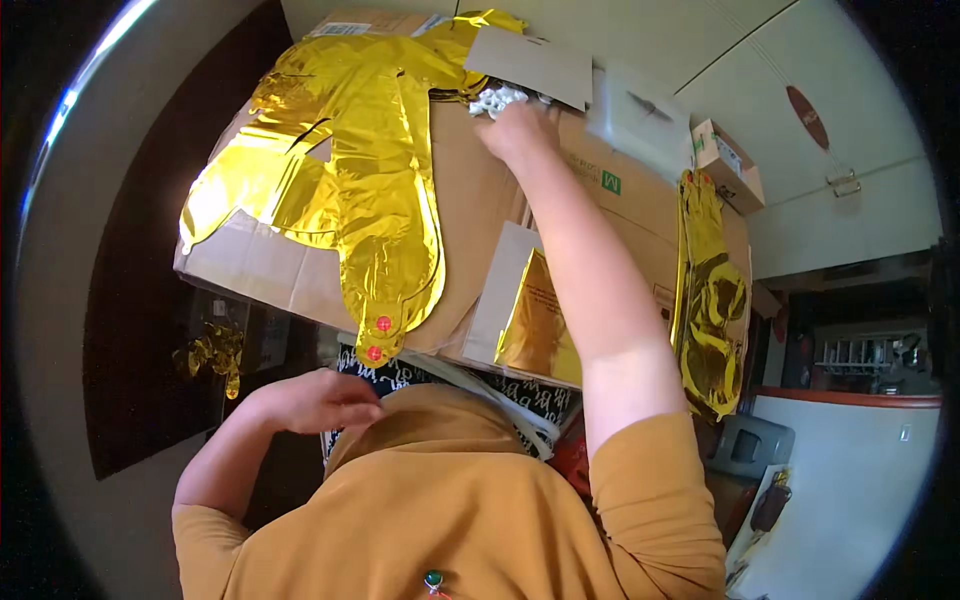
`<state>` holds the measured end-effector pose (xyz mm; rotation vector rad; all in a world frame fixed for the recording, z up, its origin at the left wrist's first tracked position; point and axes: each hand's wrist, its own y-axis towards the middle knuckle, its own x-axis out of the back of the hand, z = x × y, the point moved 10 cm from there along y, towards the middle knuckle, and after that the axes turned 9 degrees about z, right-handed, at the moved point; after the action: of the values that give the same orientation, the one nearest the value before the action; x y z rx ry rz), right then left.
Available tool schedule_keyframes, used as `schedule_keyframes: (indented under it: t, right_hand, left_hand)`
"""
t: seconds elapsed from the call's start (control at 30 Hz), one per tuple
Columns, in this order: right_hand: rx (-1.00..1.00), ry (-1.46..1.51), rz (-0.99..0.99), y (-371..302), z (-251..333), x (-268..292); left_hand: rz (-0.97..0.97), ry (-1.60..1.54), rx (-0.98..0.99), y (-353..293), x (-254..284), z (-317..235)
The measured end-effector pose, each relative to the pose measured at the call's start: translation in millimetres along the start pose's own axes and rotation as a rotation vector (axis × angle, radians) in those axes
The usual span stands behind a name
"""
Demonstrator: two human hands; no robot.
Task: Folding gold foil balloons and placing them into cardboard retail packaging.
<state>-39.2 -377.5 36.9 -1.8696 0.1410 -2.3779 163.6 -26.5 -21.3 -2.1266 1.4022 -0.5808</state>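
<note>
One bare left hand [322,402] hangs loosely half-curled, nothing visible in it, off the near edge of a matte cardboard box [470,185]. Over that edge droops a flat, glossy, wrinkled gold foil balloon [388,200], spread leftward; creased gold foil [712,290] drapes the right edge. Near the far edge, the right hand [522,130] meets knobbly white pieces [495,100] beside a smooth, stiff card [530,65]; its fingers are hidden, so I cannot tell their grip.

1. Near the far edge of the cardboard box [470,190], the right hand [522,130] hides its fingertips and part of the white bundle [495,99].
2. The orange shirt [400,510] is cut off below.
</note>
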Motion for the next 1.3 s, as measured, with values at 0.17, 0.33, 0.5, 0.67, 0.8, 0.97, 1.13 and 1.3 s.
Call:
schedule_keyframes:
  t: [0.17, 0.33, 0.5, 0.67, 0.8, 0.97, 1.13, 1.3]
  right_hand:
    - [0.021, 0.093, 0.211, 5.9, -19.2, -20.3]
    - [0.071, 0.167, 0.39, -52.5, -42.9, -6.7]
    - [0.076, 0.129, -0.007, -61.5, -55.4, 10.8]
    - [0.037, 0.165, 0.026, -58.3, -58.1, 12.9]
    - [0.021, 0.09, 0.052, -58.2, -60.2, 5.8]
    - [0.1, 0.083, 0.125, -72.6, -64.4, 8.2]
    - [0.239, 0.499, 0.22, -195.1, -129.0, 44.8]
    - [0.012, 0.861, 0.32, -316.7, -211.9, -0.7]
  left_hand:
    - [-0.198, 0.179, -0.555, 5.6, 17.9, -135.9]
    - [-0.534, 0.466, -0.721, 55.2, 21.3, -185.8]
    - [-0.634, 0.77, -0.769, 98.9, -7.6, -197.1]
    - [-0.729, 0.84, -0.728, 110.5, -1.3, -192.3]
    - [-0.725, 0.775, -0.74, 108.2, 3.6, -189.8]
    - [-0.724, 0.79, -0.707, 105.4, 8.6, -190.1]
    - [-0.629, 0.781, -0.717, 111.8, -1.4, -195.5]
    - [-0.474, 0.93, -0.8, 137.3, -23.8, -213.6]
